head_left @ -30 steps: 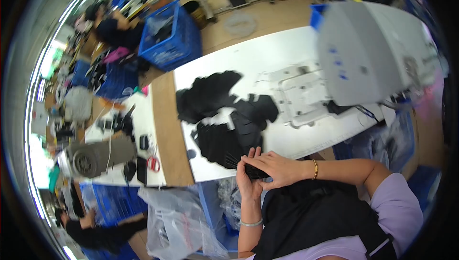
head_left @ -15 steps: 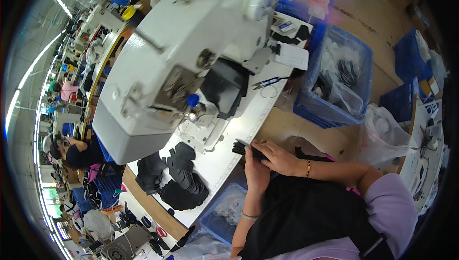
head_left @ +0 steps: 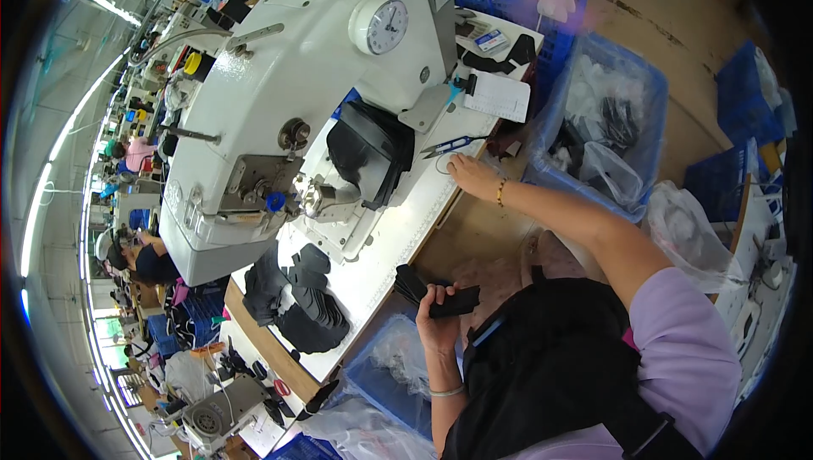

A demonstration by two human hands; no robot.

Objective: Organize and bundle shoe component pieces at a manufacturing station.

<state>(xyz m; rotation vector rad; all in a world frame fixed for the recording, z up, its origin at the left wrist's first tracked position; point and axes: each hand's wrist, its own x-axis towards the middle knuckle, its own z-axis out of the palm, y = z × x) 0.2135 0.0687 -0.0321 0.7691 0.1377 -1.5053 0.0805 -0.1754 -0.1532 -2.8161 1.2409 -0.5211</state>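
**Black fabric pieces in hand at the sewing bench**

Black cut fabric pieces [head_left: 440, 295], gathered in a small fanned stack, sit clenched in the left hand [head_left: 434, 318], which is raised in front of the person's chest, just off the near edge of the white bench [head_left: 398, 236]. The fingers wrap round the lower end of the stack, and the pieces stick out to both sides of the fist, so the bundle lies across the hand, not hanging from it.

Across the bench, the right hand [head_left: 472, 176] reaches forward with the arm stretched out, a thin gold bracelet [head_left: 500, 192] at the wrist. Its fingers lie flat and released on the bench edge, touching the surface and holding nothing. Just beyond the fingertips lies a pair of blue-handled thread snips [head_left: 450, 146], near the hand but apart from it.

A large white sewing machine [head_left: 288, 96] fills the bench behind, with a black workpiece [head_left: 370, 151] sitting under its arm. A loose heap of more black pieces [head_left: 296, 303] lies on the bench to the left of the clenched hand, well apart from it. A blue plastic crate [head_left: 644, 104] holding clear bags stands on the floor to the right of the outstretched arm.
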